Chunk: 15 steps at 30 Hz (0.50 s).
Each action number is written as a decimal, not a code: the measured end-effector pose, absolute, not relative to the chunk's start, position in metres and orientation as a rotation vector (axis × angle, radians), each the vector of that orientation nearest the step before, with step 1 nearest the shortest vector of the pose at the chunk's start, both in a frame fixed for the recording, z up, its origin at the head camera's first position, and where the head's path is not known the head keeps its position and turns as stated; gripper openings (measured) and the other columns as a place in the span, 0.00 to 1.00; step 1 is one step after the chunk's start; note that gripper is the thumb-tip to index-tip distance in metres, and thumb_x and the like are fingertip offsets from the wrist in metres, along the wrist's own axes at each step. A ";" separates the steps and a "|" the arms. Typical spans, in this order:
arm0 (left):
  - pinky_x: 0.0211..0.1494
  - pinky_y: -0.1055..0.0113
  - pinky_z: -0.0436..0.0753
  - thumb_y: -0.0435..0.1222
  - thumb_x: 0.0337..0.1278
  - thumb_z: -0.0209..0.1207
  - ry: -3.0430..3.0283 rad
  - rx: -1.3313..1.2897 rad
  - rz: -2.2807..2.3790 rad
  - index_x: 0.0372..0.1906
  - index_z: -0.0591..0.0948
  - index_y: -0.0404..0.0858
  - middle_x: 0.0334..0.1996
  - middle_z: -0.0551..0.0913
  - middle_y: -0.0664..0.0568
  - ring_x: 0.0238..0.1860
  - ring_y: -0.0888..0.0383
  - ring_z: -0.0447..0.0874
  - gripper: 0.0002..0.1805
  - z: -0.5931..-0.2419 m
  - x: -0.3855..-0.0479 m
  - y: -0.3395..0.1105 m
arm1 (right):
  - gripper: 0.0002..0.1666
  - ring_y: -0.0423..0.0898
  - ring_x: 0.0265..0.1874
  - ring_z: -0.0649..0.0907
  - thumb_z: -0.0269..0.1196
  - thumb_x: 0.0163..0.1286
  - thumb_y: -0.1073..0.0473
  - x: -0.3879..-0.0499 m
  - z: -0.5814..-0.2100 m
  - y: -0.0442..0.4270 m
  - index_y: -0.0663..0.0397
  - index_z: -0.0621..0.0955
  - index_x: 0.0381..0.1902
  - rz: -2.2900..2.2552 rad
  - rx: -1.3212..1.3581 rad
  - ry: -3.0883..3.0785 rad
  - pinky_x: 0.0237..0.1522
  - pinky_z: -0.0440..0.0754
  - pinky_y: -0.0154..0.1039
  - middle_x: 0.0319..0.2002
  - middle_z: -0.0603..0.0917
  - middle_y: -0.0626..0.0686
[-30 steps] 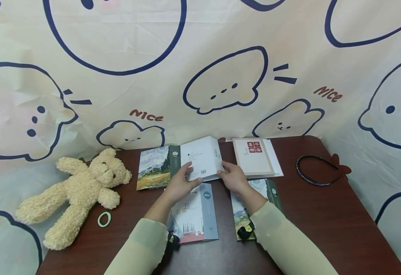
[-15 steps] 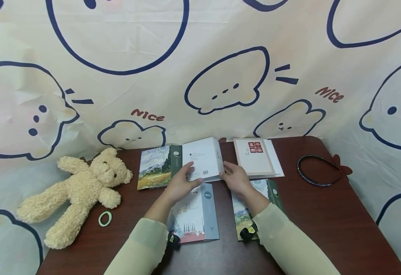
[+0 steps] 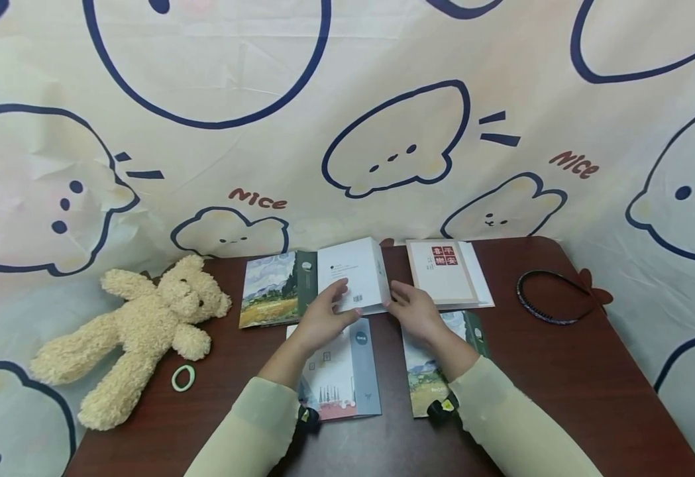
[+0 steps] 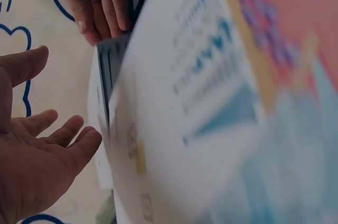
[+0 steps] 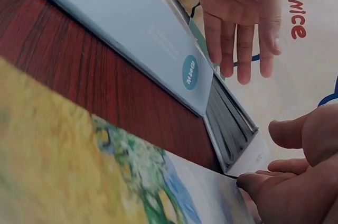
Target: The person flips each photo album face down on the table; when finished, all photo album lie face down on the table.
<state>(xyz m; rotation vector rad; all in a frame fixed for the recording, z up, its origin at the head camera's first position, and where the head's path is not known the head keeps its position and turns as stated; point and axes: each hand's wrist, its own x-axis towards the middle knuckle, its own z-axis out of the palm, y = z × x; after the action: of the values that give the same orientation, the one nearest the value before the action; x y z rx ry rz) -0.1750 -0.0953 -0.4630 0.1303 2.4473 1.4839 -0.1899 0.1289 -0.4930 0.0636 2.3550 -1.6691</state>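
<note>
A white-covered book [image 3: 347, 265] with small print and a barcode lies at the back middle of the table, its dark page edges [image 5: 228, 121] showing in the right wrist view. My left hand [image 3: 323, 321] hovers over its near edge, fingers apart and relaxed. Close to its near right corner is my right hand [image 3: 420, 317], fingers loosely bent; whether a fingertip touches the book I cannot tell. Below my left wrist lies a pale book with a blue-grey band [image 3: 366, 371]. Partly hidden by my right wrist is a landscape-painted book [image 3: 421, 387].
Another landscape-painted book [image 3: 269, 285] adjoins the white one on the left. A cream book with red characters [image 3: 442, 278] lies to the right. A teddy bear [image 3: 144, 324] and a pale green ring [image 3: 183, 378] are at the left, a dark headband [image 3: 546, 301] at the right.
Both hands have loosened from the white book's edges and drawn slightly apart, the right one moving a little right. The book stays in place.
</note>
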 end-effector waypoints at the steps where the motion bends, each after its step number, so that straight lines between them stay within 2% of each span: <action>1: 0.73 0.43 0.70 0.44 0.67 0.67 2.445 0.142 1.490 0.81 0.64 0.44 0.76 0.68 0.43 0.74 0.38 0.68 0.41 -0.462 -0.175 -0.093 | 0.36 0.56 0.74 0.70 0.62 0.78 0.59 -0.189 -0.492 0.130 0.62 0.65 0.78 -1.678 0.054 2.351 0.69 0.74 0.49 0.77 0.66 0.61; 15: 0.73 0.49 0.71 0.43 0.67 0.67 2.389 0.230 1.618 0.79 0.66 0.40 0.73 0.71 0.43 0.75 0.44 0.67 0.39 -0.457 -0.169 -0.067 | 0.37 0.59 0.76 0.67 0.61 0.78 0.62 -0.173 -0.483 0.156 0.64 0.63 0.79 -1.694 -0.030 2.397 0.70 0.71 0.52 0.78 0.64 0.63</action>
<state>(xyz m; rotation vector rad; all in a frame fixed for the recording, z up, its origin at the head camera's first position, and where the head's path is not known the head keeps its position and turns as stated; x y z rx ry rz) -0.1693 -0.0670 -0.4567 0.2299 2.3891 1.6183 -0.1728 0.1562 -0.4834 -0.0299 2.3970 -1.6944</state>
